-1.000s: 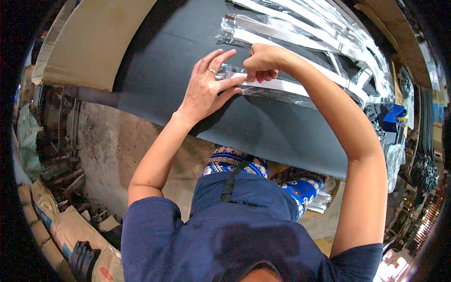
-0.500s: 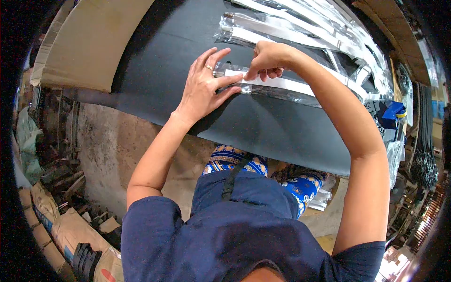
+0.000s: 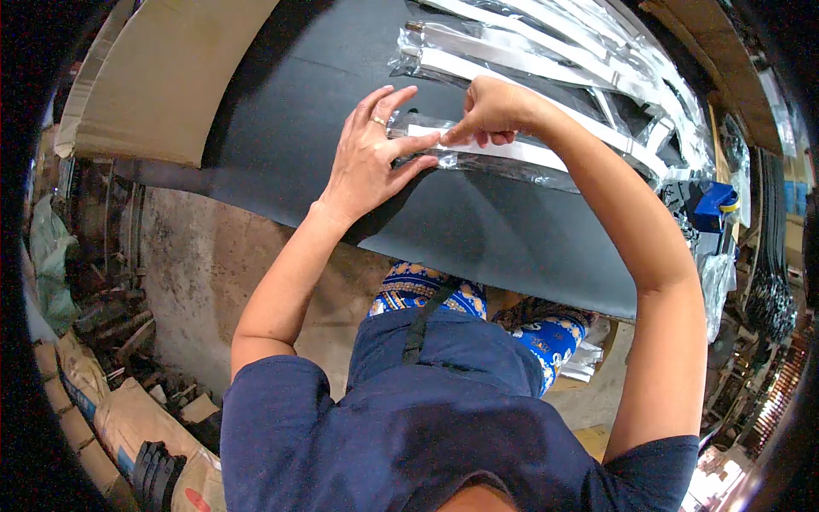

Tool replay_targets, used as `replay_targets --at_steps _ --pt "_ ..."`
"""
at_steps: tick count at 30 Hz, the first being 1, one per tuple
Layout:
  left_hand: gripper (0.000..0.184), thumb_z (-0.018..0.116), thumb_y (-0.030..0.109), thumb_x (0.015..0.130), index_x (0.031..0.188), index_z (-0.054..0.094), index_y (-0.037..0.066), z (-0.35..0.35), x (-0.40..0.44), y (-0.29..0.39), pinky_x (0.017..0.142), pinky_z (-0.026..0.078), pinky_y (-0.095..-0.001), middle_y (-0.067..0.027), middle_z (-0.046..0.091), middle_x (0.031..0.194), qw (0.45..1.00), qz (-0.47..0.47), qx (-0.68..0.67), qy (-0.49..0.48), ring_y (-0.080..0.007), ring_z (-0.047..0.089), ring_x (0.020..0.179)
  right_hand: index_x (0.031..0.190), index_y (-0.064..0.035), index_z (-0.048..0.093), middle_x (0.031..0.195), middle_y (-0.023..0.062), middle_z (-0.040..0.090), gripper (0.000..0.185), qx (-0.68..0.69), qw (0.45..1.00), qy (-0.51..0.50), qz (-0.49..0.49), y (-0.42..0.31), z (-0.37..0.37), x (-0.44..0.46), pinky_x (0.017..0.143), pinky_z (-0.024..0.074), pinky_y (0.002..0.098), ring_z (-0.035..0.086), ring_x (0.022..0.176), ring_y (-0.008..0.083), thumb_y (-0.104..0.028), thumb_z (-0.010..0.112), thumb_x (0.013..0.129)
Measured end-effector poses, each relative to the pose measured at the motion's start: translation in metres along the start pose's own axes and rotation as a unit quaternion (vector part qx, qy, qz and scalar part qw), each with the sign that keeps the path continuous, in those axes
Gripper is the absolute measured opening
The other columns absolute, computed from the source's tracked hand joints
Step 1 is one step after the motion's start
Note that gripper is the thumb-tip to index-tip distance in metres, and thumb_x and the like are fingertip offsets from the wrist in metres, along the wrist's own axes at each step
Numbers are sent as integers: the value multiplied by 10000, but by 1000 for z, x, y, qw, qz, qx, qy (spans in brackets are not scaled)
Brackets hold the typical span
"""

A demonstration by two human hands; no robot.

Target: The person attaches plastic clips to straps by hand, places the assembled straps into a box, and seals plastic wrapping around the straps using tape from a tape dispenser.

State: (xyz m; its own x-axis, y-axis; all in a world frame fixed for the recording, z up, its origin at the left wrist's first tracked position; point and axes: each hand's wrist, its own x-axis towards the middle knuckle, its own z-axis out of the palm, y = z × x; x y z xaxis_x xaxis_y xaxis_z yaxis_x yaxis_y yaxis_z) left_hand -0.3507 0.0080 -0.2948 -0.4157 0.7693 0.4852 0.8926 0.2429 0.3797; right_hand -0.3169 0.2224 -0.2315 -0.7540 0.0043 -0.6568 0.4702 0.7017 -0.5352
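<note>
On the dark tabletop (image 3: 281,128) lies a long clear plastic sleeve (image 3: 546,175) with a white strip (image 3: 525,154) inside. My left hand (image 3: 367,149) rests at the sleeve's left end, its fingers spread and its index fingertip and thumb on the plastic. A ring is on one finger. My right hand (image 3: 495,111) is curled, with a fingertip pressed down on the sleeve right beside my left index fingertip. Whatever my right fingers may hold is hidden. Just beyond lie several similar sleeved strips (image 3: 512,53), side by side.
A cardboard sheet (image 3: 171,77) covers the table's far left. At the right edge sits a blue tape dispenser (image 3: 715,207), near crumpled plastic. Brown paper sacks (image 3: 141,422) stand on the floor at lower left, with a black bundle (image 3: 156,474) on them.
My right hand has shifted very slightly, its fingertip moving a little left and down along the sleeve. My left hand and the sleeve have stayed in place.
</note>
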Motion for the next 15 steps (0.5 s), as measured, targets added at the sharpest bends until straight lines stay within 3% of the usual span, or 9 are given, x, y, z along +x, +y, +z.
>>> replay_targets --at_steps 3,5,15 --pt "303 774 287 719 1015 733 234 -2 1 1 1040 363 -429 -109 449 1380 1000 -6 7 -4 -346 392 1269 610 4 659 506 60 561 425 -22 999 30 11 9 -1 -2 338 335 248 479 369 114 -387 821 657" --pt "294 771 289 723 1008 736 228 -2 1 2 1042 361 -425 -107 450 1378 1000 -9 3 -7 -342 392 1269 619 -51 661 569 52 603 385 8 1000 4 27 13 -3 -4 376 383 280 535 441 136 -397 828 649" --pt "300 782 276 707 1002 740 238 0 2 1 1036 368 -417 -87 460 1369 1000 -9 -2 -4 -329 398 1265 578 -37 651 534 53 583 459 -38 996 53 59 31 -7 -18 374 388 284 517 417 141 -454 835 627"
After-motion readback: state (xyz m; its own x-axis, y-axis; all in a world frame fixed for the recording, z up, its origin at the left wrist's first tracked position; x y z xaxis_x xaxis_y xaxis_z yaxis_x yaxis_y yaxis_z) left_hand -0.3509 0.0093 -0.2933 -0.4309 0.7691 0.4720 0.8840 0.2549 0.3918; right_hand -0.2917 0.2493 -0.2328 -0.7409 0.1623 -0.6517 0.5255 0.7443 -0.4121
